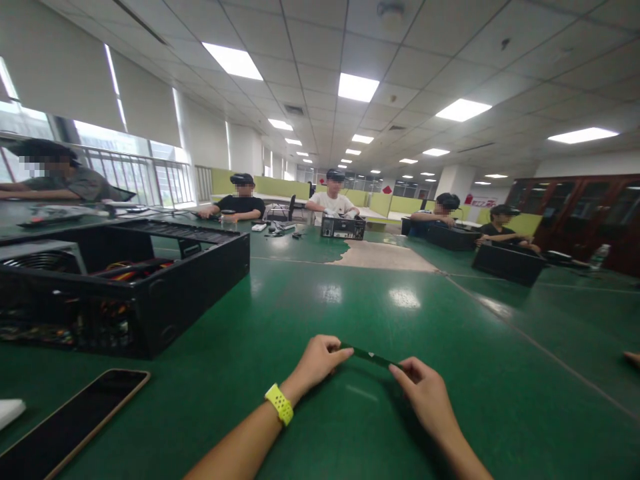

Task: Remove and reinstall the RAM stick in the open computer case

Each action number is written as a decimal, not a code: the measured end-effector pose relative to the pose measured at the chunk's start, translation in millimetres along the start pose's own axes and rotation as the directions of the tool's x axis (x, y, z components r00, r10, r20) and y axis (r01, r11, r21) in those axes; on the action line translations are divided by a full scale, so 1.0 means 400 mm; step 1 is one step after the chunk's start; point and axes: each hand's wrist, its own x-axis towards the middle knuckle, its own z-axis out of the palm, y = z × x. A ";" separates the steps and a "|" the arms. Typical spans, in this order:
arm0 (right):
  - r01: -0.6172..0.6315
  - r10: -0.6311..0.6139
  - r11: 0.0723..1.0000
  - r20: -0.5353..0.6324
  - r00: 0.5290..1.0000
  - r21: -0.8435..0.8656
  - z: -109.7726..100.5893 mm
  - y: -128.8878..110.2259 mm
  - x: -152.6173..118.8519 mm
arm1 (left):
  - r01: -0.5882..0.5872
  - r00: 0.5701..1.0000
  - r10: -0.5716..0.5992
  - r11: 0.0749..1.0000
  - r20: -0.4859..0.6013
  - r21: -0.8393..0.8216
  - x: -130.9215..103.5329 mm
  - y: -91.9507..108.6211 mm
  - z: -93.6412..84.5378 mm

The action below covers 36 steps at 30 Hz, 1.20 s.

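Note:
A thin, narrow green strip [371, 355] is stretched between my two hands, low over the green tabletop [295, 293]. My left hand [320, 360], with a yellow-green band on its wrist, pinches the strip's left end between thumb and fingers. At the right end, my right hand [420, 383] grips it the same way. A small pale mark shows near the strip's middle. What exactly the strip is, I cannot make out.
An open black computer case [195, 293] with wires inside stands at left. Nearer lies a phone [75, 423], beside a white object [10, 412]. Across the table, several people sit or stand, some at black cases [510, 261]; small tools [283, 228] lie at the far side.

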 end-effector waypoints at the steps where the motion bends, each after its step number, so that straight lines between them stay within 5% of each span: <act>1: 0.015 -0.016 0.999 -0.008 1.000 -0.043 -0.003 0.001 0.001 | -0.042 0.999 0.042 0.995 0.003 0.091 -0.001 0.002 -0.004; 8: 0.086 -0.097 0.969 -0.034 0.995 -0.231 -0.018 0.003 0.003 | -0.173 0.975 0.223 0.766 -0.004 0.619 -0.032 0.033 -0.003; 16: 0.148 -0.176 0.966 -0.120 0.977 -0.212 0.008 0.004 -0.008 | -0.114 0.968 0.244 0.640 -0.060 0.760 -0.052 0.055 0.003; 21: 0.101 -0.122 0.986 -0.170 0.978 -0.132 0.000 -0.001 -0.001 | -0.073 0.962 0.246 0.660 -0.123 0.748 -0.054 0.061 0.015; 25: 0.015 -0.009 0.998 -0.096 0.995 0.060 -0.009 -0.010 0.005 | -0.041 0.959 0.229 0.698 -0.169 0.715 -0.049 0.062 0.015; 31: -0.075 0.088 0.979 -0.061 0.994 0.189 -0.005 0.014 0.010 | -0.061 0.979 0.170 0.771 -0.112 0.633 -0.045 0.053 0.012; 36: -0.037 0.045 0.994 -0.087 0.995 0.099 -0.005 0.029 0.012 | -0.100 0.988 0.147 0.815 -0.037 0.571 -0.044 0.047 0.017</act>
